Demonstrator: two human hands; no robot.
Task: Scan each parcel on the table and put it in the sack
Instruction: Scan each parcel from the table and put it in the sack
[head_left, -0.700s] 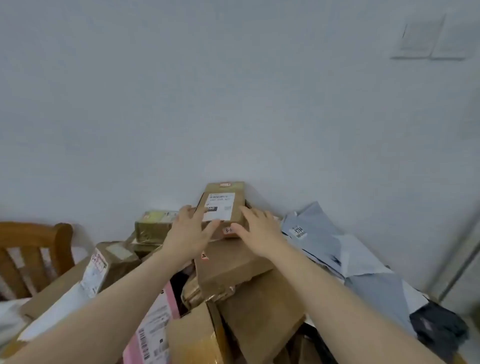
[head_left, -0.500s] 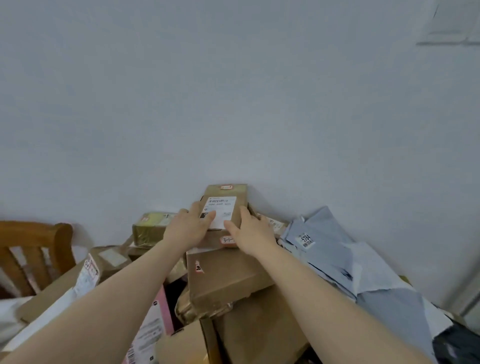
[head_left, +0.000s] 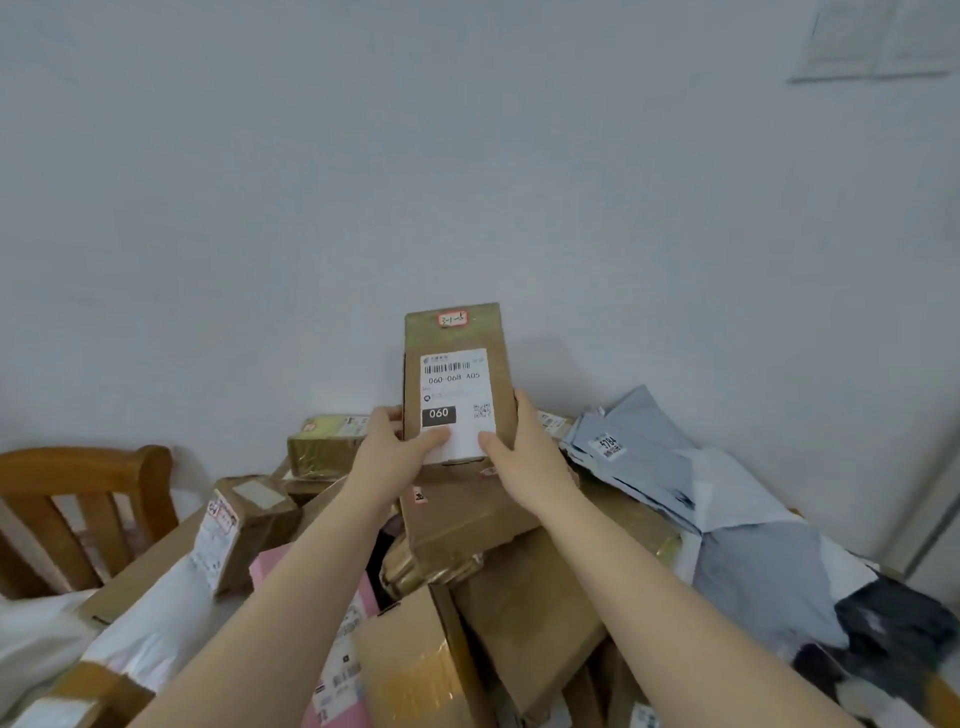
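one head-worn view looks forward and down, close over the parcel pile (head_left: 467, 545).

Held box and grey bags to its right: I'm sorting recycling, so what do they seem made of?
The held box looks like matte brown cardboard, judging by its stiff flat faces and folded edges; its label seems white paper. The grey bags look like thin plastic film: limp, creased, faintly shiny.

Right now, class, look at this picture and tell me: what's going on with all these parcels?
A person holds a small brown box upright in both hands, its shipping label facing the camera. The left hand grips its lower left edge and the right hand its lower right edge, thumbs on the label. Below lies a heap of cardboard parcels, with grey mailer bags to the right. No scanner or sack is in view.
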